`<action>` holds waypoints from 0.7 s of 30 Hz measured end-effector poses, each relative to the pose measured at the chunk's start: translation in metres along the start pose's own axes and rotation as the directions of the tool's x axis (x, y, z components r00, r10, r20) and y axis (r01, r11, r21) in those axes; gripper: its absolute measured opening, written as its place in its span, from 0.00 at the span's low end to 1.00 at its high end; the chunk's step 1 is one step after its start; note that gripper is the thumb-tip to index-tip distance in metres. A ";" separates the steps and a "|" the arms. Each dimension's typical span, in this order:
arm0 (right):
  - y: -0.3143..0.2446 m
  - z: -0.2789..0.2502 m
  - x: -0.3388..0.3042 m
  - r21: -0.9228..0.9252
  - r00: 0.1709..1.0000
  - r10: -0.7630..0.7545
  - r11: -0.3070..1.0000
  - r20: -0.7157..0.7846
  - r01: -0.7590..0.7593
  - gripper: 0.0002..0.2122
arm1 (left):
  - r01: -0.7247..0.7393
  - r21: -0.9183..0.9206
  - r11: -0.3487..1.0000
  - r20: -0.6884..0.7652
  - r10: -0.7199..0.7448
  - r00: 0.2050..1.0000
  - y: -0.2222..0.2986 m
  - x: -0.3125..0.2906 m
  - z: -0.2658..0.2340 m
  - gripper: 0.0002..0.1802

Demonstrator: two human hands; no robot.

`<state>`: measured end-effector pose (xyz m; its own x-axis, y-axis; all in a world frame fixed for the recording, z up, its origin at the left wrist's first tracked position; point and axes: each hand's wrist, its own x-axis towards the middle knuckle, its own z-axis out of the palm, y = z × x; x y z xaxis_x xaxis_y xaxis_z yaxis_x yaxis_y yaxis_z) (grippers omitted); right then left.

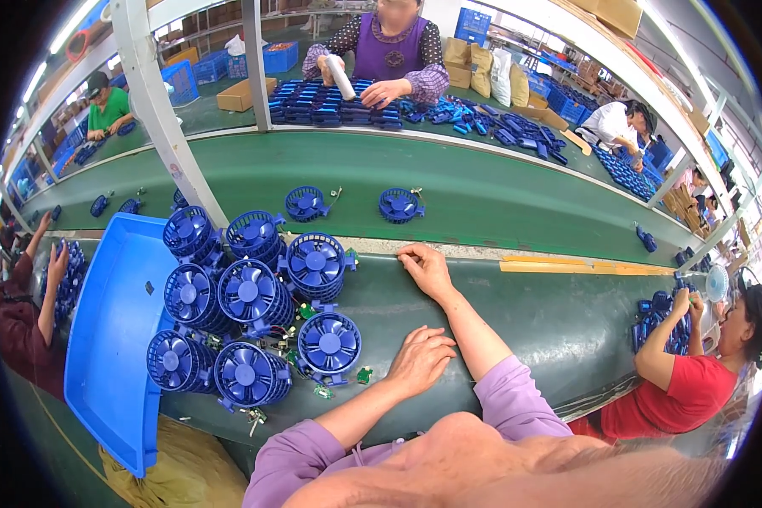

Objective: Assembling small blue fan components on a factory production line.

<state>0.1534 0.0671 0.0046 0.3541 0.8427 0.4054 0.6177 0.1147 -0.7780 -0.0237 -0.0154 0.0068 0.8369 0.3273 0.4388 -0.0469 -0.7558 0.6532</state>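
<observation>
Factory assembly hall, dark green table point(559, 330) alongside a green conveyor belt point(483, 190). Left hand point(420, 360) rests palm down on the table, fingers loosely spread, holding nothing. Right hand point(426, 267) lies at the table's far edge, fingers curled over it, likewise empty; the two hands are apart. Nearest the left hand: a blue fan cage point(328, 345), lying flat with a small green circuit board point(364, 375) just beside it. Further fan cages are stacked in a cluster point(233, 296) to the left, next to a blue plastic tray point(110, 339). Two single cages point(400, 205) sit on the belt. Other workers occupy neighbouring stations.
</observation>
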 end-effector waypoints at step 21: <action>0.011 -0.008 0.092 -0.745 0.995 0.029 0.665 0.094 0.051 0.34 | -0.083 0.004 0.997 -0.176 0.082 0.981 -0.013 -0.008 0.014 0.05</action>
<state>0.1983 0.1417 0.0365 0.3046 0.8912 0.3361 0.9519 -0.2727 -0.1396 -0.0227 -0.0160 -0.0138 0.7207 0.3588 0.5931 -0.1142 -0.7824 0.6122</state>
